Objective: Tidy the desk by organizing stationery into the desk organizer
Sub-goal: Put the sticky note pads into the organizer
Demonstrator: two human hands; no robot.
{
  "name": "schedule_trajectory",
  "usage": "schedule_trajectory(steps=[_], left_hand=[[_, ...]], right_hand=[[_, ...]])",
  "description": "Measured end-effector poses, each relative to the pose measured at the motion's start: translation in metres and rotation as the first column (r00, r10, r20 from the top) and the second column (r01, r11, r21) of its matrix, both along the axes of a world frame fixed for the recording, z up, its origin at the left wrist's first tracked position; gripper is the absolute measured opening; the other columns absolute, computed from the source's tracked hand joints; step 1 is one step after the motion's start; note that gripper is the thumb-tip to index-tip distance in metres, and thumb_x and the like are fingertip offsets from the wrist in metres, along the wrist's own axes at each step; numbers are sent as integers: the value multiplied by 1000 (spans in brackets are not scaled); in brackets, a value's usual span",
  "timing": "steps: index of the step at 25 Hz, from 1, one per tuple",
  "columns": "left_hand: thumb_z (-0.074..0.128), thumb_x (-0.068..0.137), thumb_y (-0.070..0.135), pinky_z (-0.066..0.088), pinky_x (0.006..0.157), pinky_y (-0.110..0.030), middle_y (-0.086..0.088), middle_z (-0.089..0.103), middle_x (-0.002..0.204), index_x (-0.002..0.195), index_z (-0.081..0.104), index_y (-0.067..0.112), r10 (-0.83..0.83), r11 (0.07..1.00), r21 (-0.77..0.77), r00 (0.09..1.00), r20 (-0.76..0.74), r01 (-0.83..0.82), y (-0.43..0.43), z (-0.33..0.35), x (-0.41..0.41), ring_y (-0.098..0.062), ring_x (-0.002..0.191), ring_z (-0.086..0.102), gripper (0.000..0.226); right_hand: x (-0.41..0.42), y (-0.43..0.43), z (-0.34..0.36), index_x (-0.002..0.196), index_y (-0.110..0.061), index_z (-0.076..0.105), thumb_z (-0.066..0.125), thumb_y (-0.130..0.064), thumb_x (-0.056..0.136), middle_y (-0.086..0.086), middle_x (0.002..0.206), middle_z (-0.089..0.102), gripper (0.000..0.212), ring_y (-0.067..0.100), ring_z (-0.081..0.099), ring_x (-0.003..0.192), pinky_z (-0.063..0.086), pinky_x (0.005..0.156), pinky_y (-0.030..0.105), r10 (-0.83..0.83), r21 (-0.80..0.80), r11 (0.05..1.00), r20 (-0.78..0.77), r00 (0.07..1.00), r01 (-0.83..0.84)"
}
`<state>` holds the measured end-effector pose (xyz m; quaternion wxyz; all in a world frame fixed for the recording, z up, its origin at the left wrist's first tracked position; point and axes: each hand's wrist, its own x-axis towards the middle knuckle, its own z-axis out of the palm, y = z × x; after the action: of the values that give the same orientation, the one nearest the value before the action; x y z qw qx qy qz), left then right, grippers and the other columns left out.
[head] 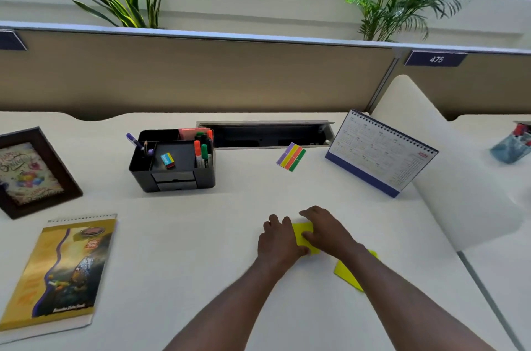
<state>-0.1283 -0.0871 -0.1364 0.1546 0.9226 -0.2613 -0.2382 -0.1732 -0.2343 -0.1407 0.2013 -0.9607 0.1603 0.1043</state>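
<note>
A yellow sticky-note pad (301, 231) lies flat on the white desk, right of centre. My left hand (277, 241) rests against its left edge and my right hand (326, 228) lies on its right part; both touch it. A second yellow pad (349, 273) pokes out from under my right forearm. A sheet of coloured flag strips (291, 156) lies further back. The black desk organizer (172, 178) stands at the back left, holding markers (201, 153), a pink note pad (194, 132), an eraser (167, 160) and pens (135, 141).
A spiral notebook (57, 273) lies at the front left, a framed card (28, 172) at the far left. A desk calendar (382, 153) stands at the back right beside a white curved divider (459, 178). A cable slot (267, 135) opens behind the organizer.
</note>
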Motion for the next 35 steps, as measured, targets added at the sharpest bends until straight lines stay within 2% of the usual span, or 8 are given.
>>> schedule_trajectory(steps=[6, 9, 13, 17, 21, 24, 29, 35], left_hand=[[72, 72, 53, 45, 79, -36, -9, 40, 124, 124, 43, 15, 15, 999, 39, 1000, 23, -16, -5, -11, -5, -28, 112, 46, 71], [72, 74, 44, 43, 74, -35, -8, 41, 121, 122, 44, 15, 26, 1000, 11, 999, 34, -26, -2, -12, -4, -27, 110, 47, 63], [51, 86, 21, 46, 70, -36, -6, 54, 111, 109, 48, 15, 48, 995, -92, 992, 115, -37, 3, -5, 3, -27, 100, 54, 24], [45, 88, 16, 42, 61, -34, -5, 63, 92, 95, 48, 16, 136, 965, -237, 987, 87, -112, 18, 15, 30, -26, 77, 55, 8], [49, 88, 11, 40, 62, -29, -6, 66, 101, 118, 50, 20, 252, 923, -332, 958, 135, -196, 45, 40, 69, -26, 83, 59, 32], [50, 87, 13, 47, 73, -34, -6, 60, 110, 129, 52, 22, 293, 898, -390, 939, 182, -204, 68, 57, 99, -27, 98, 60, 43], [54, 87, 19, 50, 74, -37, -6, 57, 102, 105, 65, 17, 370, 854, -476, 888, 272, -210, 115, 94, 151, -28, 90, 60, 21], [59, 87, 20, 48, 75, -38, -7, 62, 98, 100, 67, 17, 477, 816, -525, 793, 379, -241, 167, 137, 222, -27, 89, 61, 16]], right_hand=[[-6, 2, -9, 136, -14, 46, 66, -23, 76, 9, 131, 46, 64, 29, 47, 118, 46, 93, 38, 49, -104, 993, -131, 990, -63], [-1, 2, -9, 127, -15, 52, 63, -19, 77, 9, 120, 48, 51, 29, 49, 111, 47, 84, 37, 47, -108, 992, -143, 989, -63], [9, 4, -4, 107, -19, 60, 58, -22, 80, 8, 108, 50, 27, 27, 49, 102, 44, 75, 35, 31, -69, 997, -130, 991, -41], [33, 11, 17, 85, -20, 58, 60, -16, 79, 3, 89, 60, 7, 19, 56, 81, 43, 63, 28, -66, 155, 986, 2, 998, 65], [70, 32, 38, 86, -16, 64, 56, -6, 82, 1, 82, 64, 14, 20, 61, 78, 49, 68, 33, -121, 246, 966, 169, 978, 77], [100, 58, 53, 87, -13, 67, 54, -5, 82, -1, 76, 65, 15, 18, 61, 74, 48, 64, 30, -134, 277, 960, 299, 945, 49], [152, 107, 85, 82, -16, 66, 59, -9, 85, -2, 69, 64, 11, 15, 61, 64, 42, 53, 21, -113, 307, 951, 466, 877, -41], [231, 157, 124, 93, -15, 71, 59, -6, 82, 1, 79, 71, 18, 17, 66, 71, 54, 68, 31, -13, 192, 970, 646, 763, -146]])
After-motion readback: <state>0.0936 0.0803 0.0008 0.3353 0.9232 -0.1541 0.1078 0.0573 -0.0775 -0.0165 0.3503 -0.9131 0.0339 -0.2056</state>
